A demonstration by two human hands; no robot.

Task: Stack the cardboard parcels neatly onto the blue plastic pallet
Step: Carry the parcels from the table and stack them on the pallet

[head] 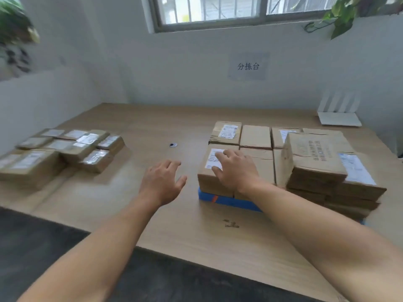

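Observation:
The blue plastic pallet (226, 200) lies on the right half of the wooden table, mostly covered by several cardboard parcels. My right hand (236, 168) rests flat, fingers spread, on the near-left parcel (209, 182), partly covering its white label. My left hand (162, 182) hovers open above the bare tabletop just left of the pallet, holding nothing. A taller stack of parcels (316, 162) sits at the pallet's right side. More loose parcels (72, 147) lie in a group at the table's left.
A small round dark object (173, 145) lies mid-table. A white device with antennas (338, 114) stands at the back right by the wall. The table's near edge (196, 262) runs diagonally over a dark floor.

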